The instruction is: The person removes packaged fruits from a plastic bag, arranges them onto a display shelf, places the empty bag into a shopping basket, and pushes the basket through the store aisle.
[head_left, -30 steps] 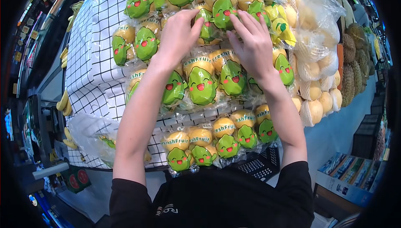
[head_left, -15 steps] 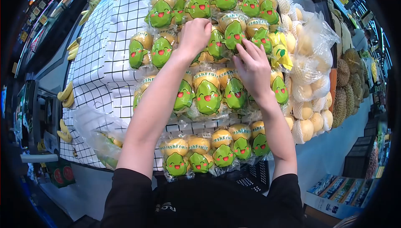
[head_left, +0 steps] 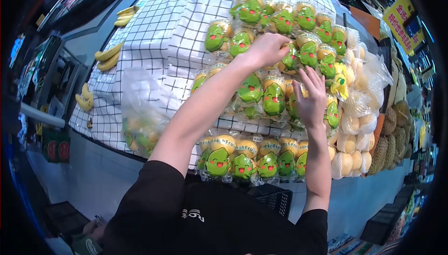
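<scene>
Bagged yellow fruits with green smiling cartoon labels lie in rows on a checked cloth [head_left: 186, 35]. My left hand [head_left: 269, 49] is closed at the middle of the upper rows, beside a bagged fruit [head_left: 289, 56]; whether its fingers pinch any plastic is hidden. Lower and to the right, my right hand [head_left: 311, 94] has its fingers apart over the bags, just below another bagged fruit [head_left: 308, 53], and holds nothing. A separate front row of bagged fruits [head_left: 243, 165] lies nearest my body.
Net-wrapped pale fruits [head_left: 347, 143] and a clear plastic bag [head_left: 375, 73] are on the right, with spiky durians [head_left: 385, 150] beyond. Bananas [head_left: 109, 56] line the left edge. A clear bag of fruits [head_left: 144, 131] lies front left. A black crate [head_left: 275, 199] is below the table edge.
The view has turned, so the display appears shifted right. My left hand has closed since the first frame, and my right hand has drawn slightly back from the bag it was touching.
</scene>
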`<state>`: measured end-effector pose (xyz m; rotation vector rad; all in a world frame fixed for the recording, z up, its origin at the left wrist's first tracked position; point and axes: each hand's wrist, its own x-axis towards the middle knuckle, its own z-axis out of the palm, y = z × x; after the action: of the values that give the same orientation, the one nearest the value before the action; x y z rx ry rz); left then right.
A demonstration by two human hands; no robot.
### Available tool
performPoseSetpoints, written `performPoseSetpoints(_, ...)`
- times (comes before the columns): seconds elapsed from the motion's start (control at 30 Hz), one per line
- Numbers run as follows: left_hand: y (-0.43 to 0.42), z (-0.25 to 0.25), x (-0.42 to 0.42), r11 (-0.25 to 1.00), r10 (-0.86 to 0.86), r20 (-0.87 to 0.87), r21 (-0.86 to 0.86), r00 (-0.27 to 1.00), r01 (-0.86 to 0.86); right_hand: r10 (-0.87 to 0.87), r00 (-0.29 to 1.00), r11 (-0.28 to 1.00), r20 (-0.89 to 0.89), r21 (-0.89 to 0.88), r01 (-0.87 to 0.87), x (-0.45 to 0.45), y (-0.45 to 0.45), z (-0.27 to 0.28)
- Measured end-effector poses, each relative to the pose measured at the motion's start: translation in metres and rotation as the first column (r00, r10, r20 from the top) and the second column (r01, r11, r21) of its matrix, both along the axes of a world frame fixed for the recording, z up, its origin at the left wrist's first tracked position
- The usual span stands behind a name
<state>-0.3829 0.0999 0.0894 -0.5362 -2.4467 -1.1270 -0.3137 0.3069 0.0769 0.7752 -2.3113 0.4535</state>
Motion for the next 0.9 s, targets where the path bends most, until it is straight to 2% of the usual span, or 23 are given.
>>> performPoseSetpoints(0.07,-0.015,0.013,0.032,1.000,0.020,-0.003,-0.007,1.000,-0.020,0.074,0.997,0.996,0.027,-0.060,-0.073,0.014,-0.011,0.006)
performPoseSetpoints(0.13,-0.029,0.027,0.076,1.000,0.005,-0.087,0.009,0.996,-0.004,0.164,0.977,0.977,0.136,-0.162,-0.142,0.033,-0.030,0.015)
performPoseSetpoints(0.2,-0.045,0.042,0.133,0.997,0.044,-0.135,0.063,0.990,-0.035,0.245,0.956,0.955,0.164,-0.212,-0.209,0.052,-0.054,0.021)
performPoseSetpoints(0.23,-0.051,0.044,0.163,0.989,0.056,-0.220,0.145,0.974,-0.024,0.327,0.912,0.933,0.247,-0.240,-0.269,0.060,-0.063,0.020)
performPoseSetpoints(0.27,-0.059,0.043,0.193,0.974,0.075,-0.304,0.225,0.950,-0.005,0.401,0.856,0.907,0.325,-0.272,-0.322,0.069,-0.073,0.020)
performPoseSetpoints(0.33,-0.078,0.036,0.252,0.957,0.059,-0.395,0.284,0.917,0.061,0.513,0.797,0.854,0.320,-0.289,-0.434,0.089,-0.104,0.021)
performPoseSetpoints(0.4,-0.102,0.006,0.295,0.950,0.121,-0.369,0.311,0.921,0.000,0.585,0.706,0.808,0.399,-0.355,-0.470,0.106,-0.136,0.013)
performPoseSetpoints(0.47,-0.119,-0.026,0.335,0.881,0.281,-0.156,0.433,0.947,-0.190,0.629,0.658,0.777,0.414,-0.358,-0.517,0.118,-0.168,0.005)
performPoseSetpoints(0.53,-0.131,-0.063,0.362,0.757,0.398,0.093,0.529,0.913,-0.384,0.594,0.530,0.802,0.605,-0.393,-0.450,0.130,-0.200,-0.003)
performPoseSetpoints(0.63,-0.150,-0.096,0.392,0.669,0.388,0.294,0.562,0.874,-0.486,0.672,0.449,0.740,0.589,-0.498,-0.452,0.138,-0.245,-0.033)
performPoseSetpoints(0.67,-0.156,-0.102,0.396,0.666,0.377,0.303,0.568,0.875,-0.483,0.673,0.431,0.739,0.602,-0.517,-0.432,0.141,-0.257,-0.037)
performPoseSetpoints(0.73,-0.168,-0.110,0.403,0.665,0.244,0.461,0.561,0.853,-0.493,0.644,0.403,0.763,0.650,-0.507,-0.401,0.138,-0.275,-0.050)
performPoseSetpoints(0.8,-0.177,-0.118,0.405,0.698,0.210,0.488,0.532,0.847,-0.480,0.468,0.214,0.832,0.857,-0.345,-0.434,0.127,-0.285,-0.062)
performPoseSetpoints(0.83,-0.182,-0.127,0.406,0.754,0.213,0.490,0.467,0.845,-0.462,0.452,0.141,0.839,0.881,-0.366,-0.404,0.125,-0.291,-0.069)
performPoseSetpoints(0.9,-0.191,-0.130,0.408,0.809,0.192,0.527,0.392,0.828,-0.437,0.394,0.163,0.861,0.904,-0.301,-0.411,0.130,-0.295,-0.064)
